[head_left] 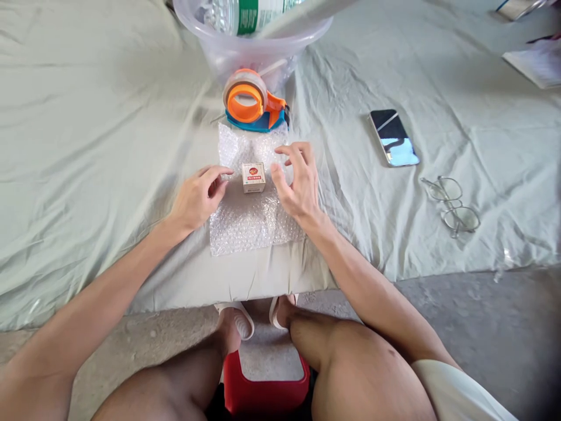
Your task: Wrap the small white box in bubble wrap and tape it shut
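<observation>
Fingers [218,172] either side of small box [253,177], apart

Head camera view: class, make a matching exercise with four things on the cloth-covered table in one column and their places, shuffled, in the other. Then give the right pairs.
Things
1. small box
2. tape dispenser
3. smartphone
4. eyeglasses

Places
A. near the front edge of the cloth, furthest right of the four
B. on the bubble wrap, between the left hand and right hand
C. screen up, right of the tape dispenser
D. just in front of the clear plastic tub

Pairs: 1-B, 2-D, 3-C, 4-A
</observation>
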Demonstrator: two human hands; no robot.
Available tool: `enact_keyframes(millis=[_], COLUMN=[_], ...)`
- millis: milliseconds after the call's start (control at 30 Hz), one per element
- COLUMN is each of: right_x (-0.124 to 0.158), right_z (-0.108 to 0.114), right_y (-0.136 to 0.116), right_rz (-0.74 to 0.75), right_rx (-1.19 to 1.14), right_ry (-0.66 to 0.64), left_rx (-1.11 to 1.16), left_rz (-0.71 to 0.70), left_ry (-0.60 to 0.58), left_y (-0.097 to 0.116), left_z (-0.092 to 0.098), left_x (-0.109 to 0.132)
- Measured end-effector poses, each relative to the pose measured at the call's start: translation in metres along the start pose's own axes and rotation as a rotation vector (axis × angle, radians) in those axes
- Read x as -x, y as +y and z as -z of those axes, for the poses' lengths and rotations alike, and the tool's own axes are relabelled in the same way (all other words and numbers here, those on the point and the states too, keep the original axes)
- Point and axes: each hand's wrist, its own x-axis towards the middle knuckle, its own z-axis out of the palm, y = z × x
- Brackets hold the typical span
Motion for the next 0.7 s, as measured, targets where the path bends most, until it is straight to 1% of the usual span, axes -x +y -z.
enact_keyframes(millis=[100, 200, 267, 333, 433, 500, 567, 633, 700], right_x=[-0.001, -0.003, -0.004, -0.004, -0.004, -0.004, -0.004, -0.004, -0.004], right_z=[-0.005, -0.009, -0.009, -0.007, -0.006, -0.006, -0.008, -0.009, -0.010], right_y=[0.010, 0.015, 0.011, 0.004, -0.006, -0.008, -0.008, -0.005, -0.003], right_rz=[-0.141, -0.188, -0.169, -0.118, -0.001, 0.076, 0.121, 0.108, 0.048], right_rx=[-0.035, -0.159, -0.262, -0.337, -0.351, -0.312, -0.276, -0.256, -0.257], right_ry=[0.028, 0.023, 0.008, -0.004, -0.036, -0.061, -0.059, -0.030, 0.017], left_rx=[0.017, 0.030, 0.013, -0.027, -0.107, -0.136, -0.127, -0.093, -0.052], left_rz=[0.032, -0.009, -0.028, -0.009, 0.054, 0.084, 0.099, 0.105, 0.103], left_ry=[0.043, 0.040, -0.010, -0.069, -0.135, -0.140, -0.118, -0.095, -0.083], left_y=[-0.002, -0.002, 0.001, 0.005, 0.011, 0.014, 0.014, 0.013, 0.011], left_z=[0.000, 0.001, 0.000, -0.001, -0.007, -0.010, -0.013, -0.014, -0.014], left_x=[-0.001, -0.003, -0.003, -0.004, -0.006, -0.008, -0.010, -0.011, -0.011])
